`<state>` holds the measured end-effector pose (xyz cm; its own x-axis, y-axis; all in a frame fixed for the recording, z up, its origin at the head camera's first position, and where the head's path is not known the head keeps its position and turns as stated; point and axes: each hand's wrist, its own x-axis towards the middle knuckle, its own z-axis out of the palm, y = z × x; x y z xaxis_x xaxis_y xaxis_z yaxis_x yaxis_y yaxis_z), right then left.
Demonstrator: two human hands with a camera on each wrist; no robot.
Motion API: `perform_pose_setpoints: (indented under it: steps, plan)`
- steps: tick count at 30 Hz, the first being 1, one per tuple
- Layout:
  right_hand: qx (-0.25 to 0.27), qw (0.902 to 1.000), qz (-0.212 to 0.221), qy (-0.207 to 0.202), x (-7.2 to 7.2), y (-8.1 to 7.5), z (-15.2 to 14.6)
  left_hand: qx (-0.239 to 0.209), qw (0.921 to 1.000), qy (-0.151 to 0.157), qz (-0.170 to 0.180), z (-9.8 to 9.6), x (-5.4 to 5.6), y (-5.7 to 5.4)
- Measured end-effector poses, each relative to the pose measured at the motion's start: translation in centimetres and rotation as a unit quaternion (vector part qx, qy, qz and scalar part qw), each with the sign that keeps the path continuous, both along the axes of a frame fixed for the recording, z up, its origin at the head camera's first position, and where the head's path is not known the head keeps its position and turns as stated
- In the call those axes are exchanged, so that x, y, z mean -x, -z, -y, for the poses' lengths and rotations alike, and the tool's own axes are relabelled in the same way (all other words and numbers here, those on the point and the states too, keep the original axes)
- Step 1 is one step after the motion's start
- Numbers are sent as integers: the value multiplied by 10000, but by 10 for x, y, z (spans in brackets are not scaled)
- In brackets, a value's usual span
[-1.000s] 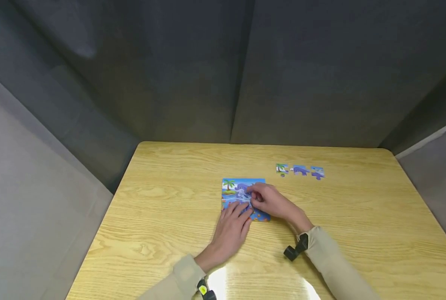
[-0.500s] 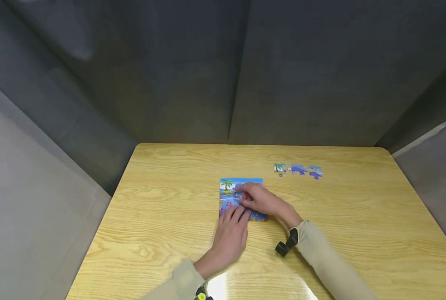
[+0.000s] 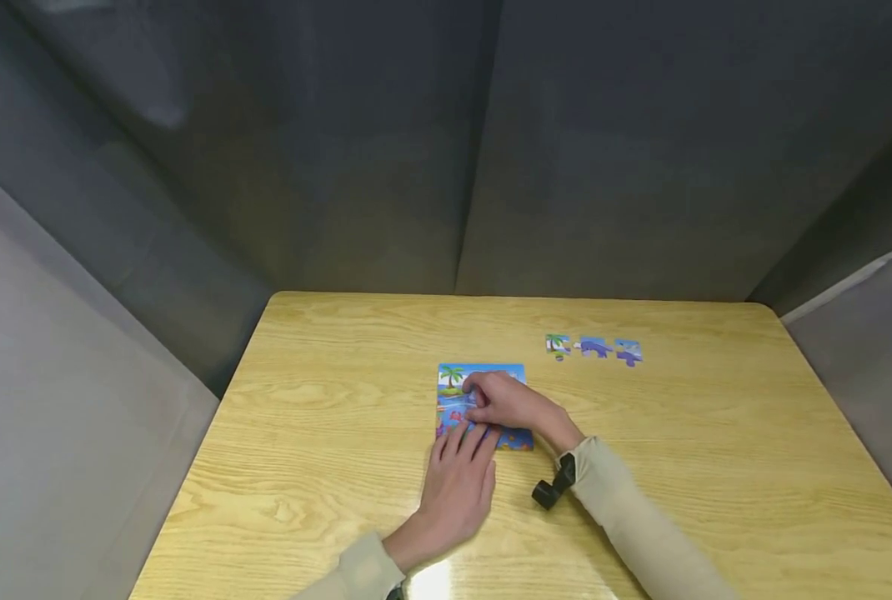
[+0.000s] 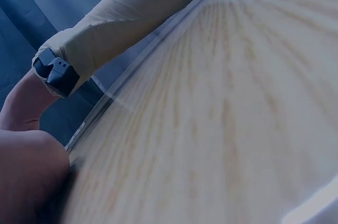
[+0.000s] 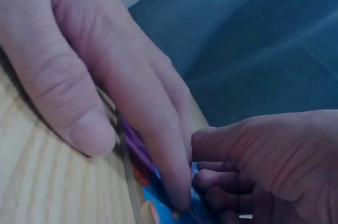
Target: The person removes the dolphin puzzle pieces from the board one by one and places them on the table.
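Observation:
A square jigsaw puzzle (image 3: 449,402) with a palm tree, blue sea and a red crab lies mid-table in the head view, partly covered by both hands. My left hand (image 3: 457,492) lies palm down at its near edge, fingers stretched forward, fingertips on the picture. Above the puzzle's middle is my right hand (image 3: 509,402), fingers bent and thumb close to the left fingertips. In the right wrist view the bent right fingers (image 5: 227,182) hover against the blue picture beside the left index finger (image 5: 158,145). Whether they pinch a piece is hidden.
Three loose puzzle pieces lie in a row up and right of the puzzle: a palm piece (image 3: 558,345), a purple dolphin piece (image 3: 594,347) and a sky-and-purple piece (image 3: 628,352). Dark curtains (image 3: 371,167) stand behind the wooden table (image 3: 326,400).
My right hand has shifted left across the puzzle. My left hand has drawn back slightly towards the near edge, uncovering the crab. The loose pieces lie as before; the head view has shifted a little.

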<state>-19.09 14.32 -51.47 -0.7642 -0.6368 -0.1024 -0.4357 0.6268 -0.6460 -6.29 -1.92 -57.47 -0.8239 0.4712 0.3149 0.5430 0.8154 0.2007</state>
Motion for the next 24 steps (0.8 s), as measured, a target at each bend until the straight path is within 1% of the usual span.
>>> perform_pose_setpoints:
  steps: [1,3,6,8,12,18,24]
  plan:
    - [-4,10000,66,31,0,0,0,-3,10000,3,-26,0,0,0]
    - [-12,9998,188,93,1,1,0,-28,10000,3,40,0,0,-1]
    - [-61,9993,327,153,1,1,0,-51,9998,11,206,0,0,-3]
    - [-88,9992,348,167,0,0,1,-62,9994,0,336,1,-1,-4]
    - [-31,9995,217,227,-2,0,2,-102,9990,-20,433,0,-2,-6]
    - [230,9991,-37,344,-4,2,2,-154,9993,-28,350,-1,-1,-6]
    - [287,9985,-82,467,-4,4,5,-9,9995,-48,325,0,0,-5]
